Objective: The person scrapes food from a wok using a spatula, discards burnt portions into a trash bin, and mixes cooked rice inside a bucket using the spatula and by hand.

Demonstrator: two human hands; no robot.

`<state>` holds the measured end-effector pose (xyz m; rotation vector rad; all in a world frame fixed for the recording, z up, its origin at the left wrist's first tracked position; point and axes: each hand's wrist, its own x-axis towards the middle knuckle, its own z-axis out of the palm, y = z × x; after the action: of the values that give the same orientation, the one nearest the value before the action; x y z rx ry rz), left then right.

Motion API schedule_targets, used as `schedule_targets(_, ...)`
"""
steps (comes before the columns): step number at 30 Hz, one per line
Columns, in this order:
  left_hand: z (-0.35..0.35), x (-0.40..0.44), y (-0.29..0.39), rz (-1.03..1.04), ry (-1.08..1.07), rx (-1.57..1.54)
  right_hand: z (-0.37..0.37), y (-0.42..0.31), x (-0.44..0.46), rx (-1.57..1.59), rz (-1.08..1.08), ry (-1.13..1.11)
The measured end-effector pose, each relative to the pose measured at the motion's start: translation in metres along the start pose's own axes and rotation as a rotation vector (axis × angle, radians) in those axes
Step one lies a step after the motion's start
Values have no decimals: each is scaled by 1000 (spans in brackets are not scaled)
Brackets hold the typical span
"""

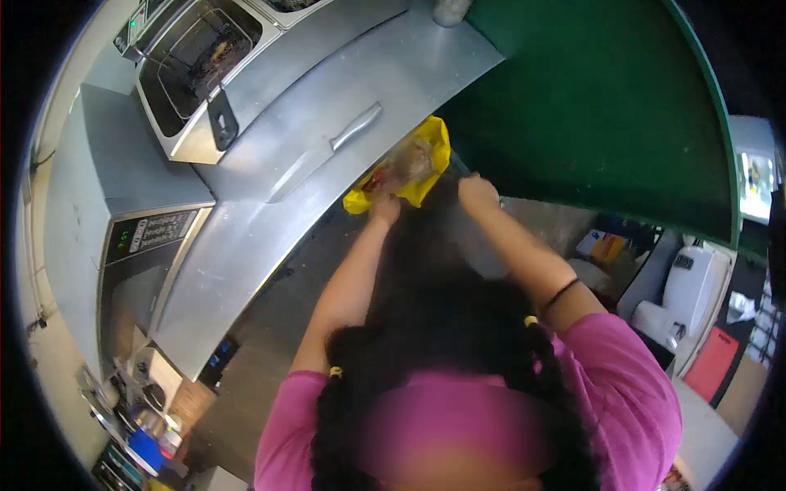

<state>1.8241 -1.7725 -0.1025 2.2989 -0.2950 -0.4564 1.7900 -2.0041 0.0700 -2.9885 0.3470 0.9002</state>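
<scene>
A bright yellow bag [440, 146] lies open just off the edge of the steel counter [246, 196]. Inside it shows a clear plastic wrapping [416, 162] with something reddish. At the bag's lower edge, my left hand [384, 210] has its fingers closed on it. My right hand [479, 195] is curled into a fist beside the green panel, to the right of the bag; a thin dark bluish edge runs up from it, and what it grips is too small to name. On the counter, a large knife [354, 128] lies flat, away from both hands.
A fryer [196, 69] with a wire basket and black handle stands at the upper left. Below it is a microwave [147, 245]. A green panel [598, 98] rises on the right. Bottles and utensils crowd the lower left; a red board [711, 366] stands at the right.
</scene>
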Motion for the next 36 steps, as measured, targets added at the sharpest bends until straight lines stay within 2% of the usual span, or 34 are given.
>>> schedule_targets(2,-3,-5,25,-76,-3,-24,14,25,8,72,-28,-102)
schedule_targets(4,6,-10,23,-110,-76,639,38,47,24,165,-98,-307)
schedule_targets(5,1,-13,29,-148,-317,741,33,57,22,146,-111,-309)
schedule_targets(6,0,-17,40,-167,-309,732,29,65,20,430,-62,-442)
schedule_targets(7,-9,-23,54,-216,-434,748,24,68,19,718,-10,-573)
schedule_targets(8,-11,-29,59,-265,-559,764,21,72,22,709,-29,-577)
schedule_targets(10,-10,-46,60,-283,-558,839,18,79,25,1218,96,-944)
schedule_targets(11,-8,-54,57,-279,-563,919,18,80,28,1207,81,-956)
schedule_targets(12,-4,-61,53,-297,-559,919,18,81,31,1281,100,-1084)
schedule_targets(13,6,-67,42,-274,-498,958,20,82,34,1354,123,-1213)
schedule_targets(14,12,-75,36,-250,-438,998,39,84,34,1346,114,-1223)
schedule_targets(16,19,-89,30,-265,-403,987,72,81,21,1590,42,-1126)
schedule_targets(18,7,-93,48,-286,-366,933,29,80,-10,1469,66,-1043)
schedule_targets(20,-6,-90,69,-345,-399,894,34,88,-16,1189,-428,-682)
schedule_targets(22,-6,-94,70,-415,-420,885,113,84,15,383,-424,-374)
schedule_targets(23,5,-96,59,-421,-365,853,151,93,25,372,-449,-369)
schedule_targets(25,-6,-95,70,-399,-329,824,212,123,52,203,-702,-111)
schedule_targets(26,-9,-93,77,-414,-324,818,238,137,70,195,-716,-115)
schedule_targets(28,-9,-87,83,-427,-348,835,272,163,92,-58,-735,-138)
schedule_targets(31,-19,-78,99,-468,-394,752,118,120,22,265,-305,-213)
schedule_targets(33,-32,-79,116,-483,-418,731,84,115,-5,268,-271,-175)
schedule_targets(34,-39,-81,121,-472,-419,704,80,119,-12,268,-244,-129)
schedule_targets(36,-38,-83,116,-462,-410,677,93,128,-1,219,-225,-191)
